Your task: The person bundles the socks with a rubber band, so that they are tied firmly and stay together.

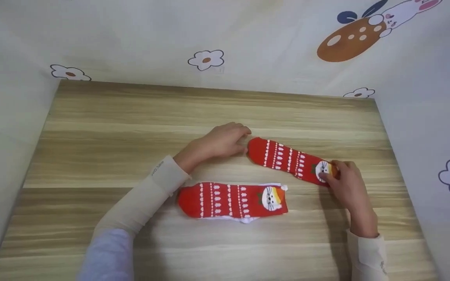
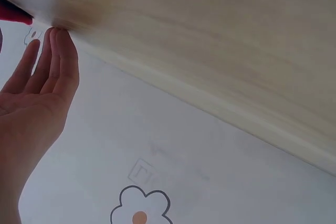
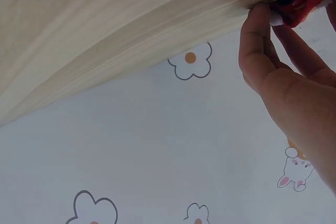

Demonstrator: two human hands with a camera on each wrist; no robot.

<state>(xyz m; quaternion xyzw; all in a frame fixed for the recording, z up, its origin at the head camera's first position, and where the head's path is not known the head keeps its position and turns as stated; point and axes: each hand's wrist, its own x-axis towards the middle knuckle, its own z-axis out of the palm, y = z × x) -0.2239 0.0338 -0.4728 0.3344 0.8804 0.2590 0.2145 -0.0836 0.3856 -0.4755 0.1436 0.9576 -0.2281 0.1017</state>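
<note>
Two red socks with white pattern rows and a cat face at the cuff end show in the head view. The upper sock [image 1: 283, 158] lies slanted, its toe to the left. My right hand [image 1: 348, 185] pinches its cuff end, thumb over the cat face; in the right wrist view, fingers and thumb close round the red cloth [image 3: 302, 6]. At the toe, my left hand [image 1: 225, 141] rests near the wood with fingers loosely bent and nothing held. The lower sock [image 1: 229, 201] lies flat below, over white cloth that peeks out along its edges.
A wood-grain table [image 1: 123, 117] carries both socks. White sheeting [image 1: 131, 43] with printed flowers, a rabbit and a brown shape stands behind it and along both sides. My left sleeve [image 1: 143, 199] reaches close to the lower sock's toe.
</note>
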